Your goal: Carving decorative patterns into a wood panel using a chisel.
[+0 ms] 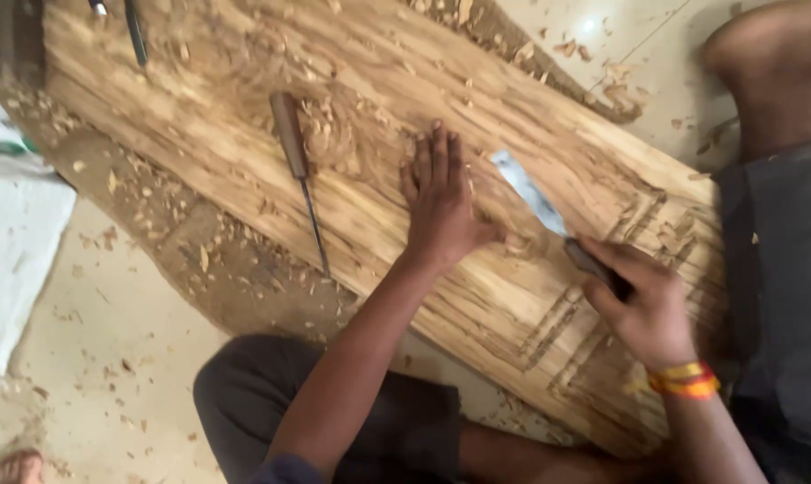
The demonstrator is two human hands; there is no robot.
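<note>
The right hand (643,309) grips a broad flat steel chisel (531,193), blade angled toward 10 o'clock, while the left hand (441,202) lies flat, released, just beside its edge — a slip could cut those fingers. The long pale streaked wooden plank (244,134) — carved border grooves at 4 o'clock — lies on the floor, strewn with shavings.

A floor-level woodcarving workshop: a long wooden plank (352,179) with carved geometric border grooves lies across the pale tiled floor (110,358), filling the frame from 11 to 4 o'clock. Wood shavings (199,251) litter the plank and the floor around it. A wooden-handled chisel (298,170) rests on the plank at 11 o'clock, with more tool handles (135,31) at the upper edge.
</note>
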